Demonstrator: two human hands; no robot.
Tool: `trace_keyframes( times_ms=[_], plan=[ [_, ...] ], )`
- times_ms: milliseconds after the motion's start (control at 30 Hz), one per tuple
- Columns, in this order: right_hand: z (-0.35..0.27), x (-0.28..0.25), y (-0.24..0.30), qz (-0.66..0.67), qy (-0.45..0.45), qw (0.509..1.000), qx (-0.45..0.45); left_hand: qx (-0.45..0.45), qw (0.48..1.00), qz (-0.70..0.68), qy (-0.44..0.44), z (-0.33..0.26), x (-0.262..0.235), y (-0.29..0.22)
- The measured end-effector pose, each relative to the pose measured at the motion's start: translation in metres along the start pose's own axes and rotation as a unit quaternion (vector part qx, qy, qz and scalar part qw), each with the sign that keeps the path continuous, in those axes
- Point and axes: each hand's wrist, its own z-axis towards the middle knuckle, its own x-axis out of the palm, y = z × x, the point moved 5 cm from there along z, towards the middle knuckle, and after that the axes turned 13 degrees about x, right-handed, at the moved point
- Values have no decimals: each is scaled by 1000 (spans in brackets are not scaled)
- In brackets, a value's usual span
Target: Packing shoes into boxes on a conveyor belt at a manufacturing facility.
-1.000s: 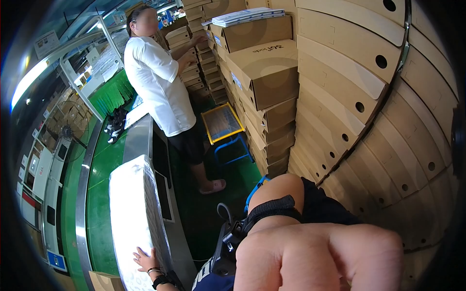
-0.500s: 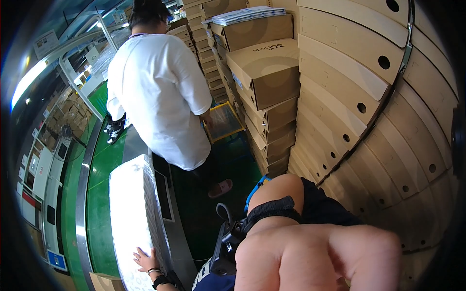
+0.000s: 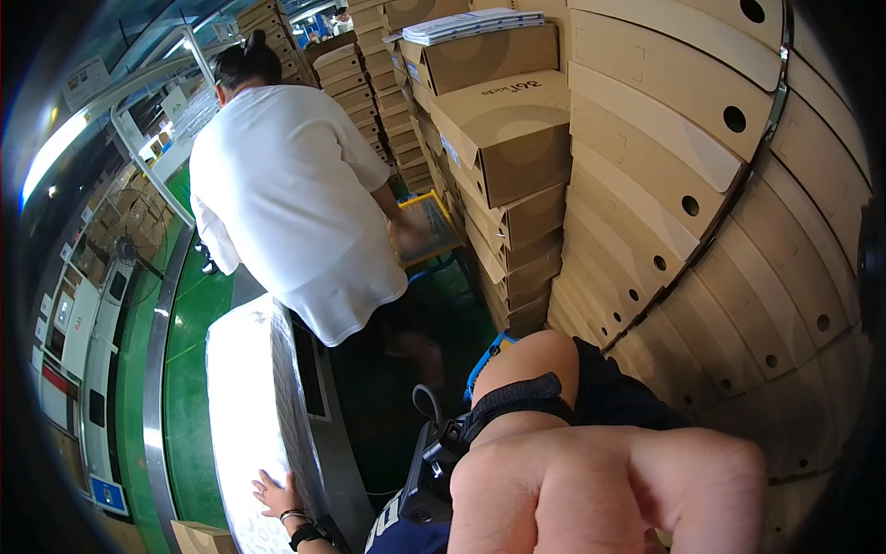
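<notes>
My left hand, wearing a black watch and bracelets at the wrist, lies with fingers spread on a long white pack in clear plastic film. The pack rests along the edge of the conveyor at my left. My right hand is raised very close to the camera and fills the lower right. Its back and knuckles show, while the fingertips run out of the picture, so anything they hold is hidden. A black strap with a black device sits around that wrist.
A co-worker in a white shirt stands ahead, one hand by a yellow-framed crate. Brown shoe boxes rise in stacks at the right, flat printed packs on top. The green conveyor runs along the left.
The co-worker has leaned forward and left, head turned away, covering most of the black shoes on the conveyor. Their right hand has moved over the yellow-framed crate. My hands stay nearly still.
</notes>
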Motion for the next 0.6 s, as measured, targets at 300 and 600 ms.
trace_keyframes(
  times_ms=[300,600],
  plan=[
    [8,1,-8,-1,2,1000,-12,-1,1000,3,5,-1,-2,-4],
    [12,-1,-5,18,16,1000,-14,0,1000,-1,4,-2,0,5]
  ],
)
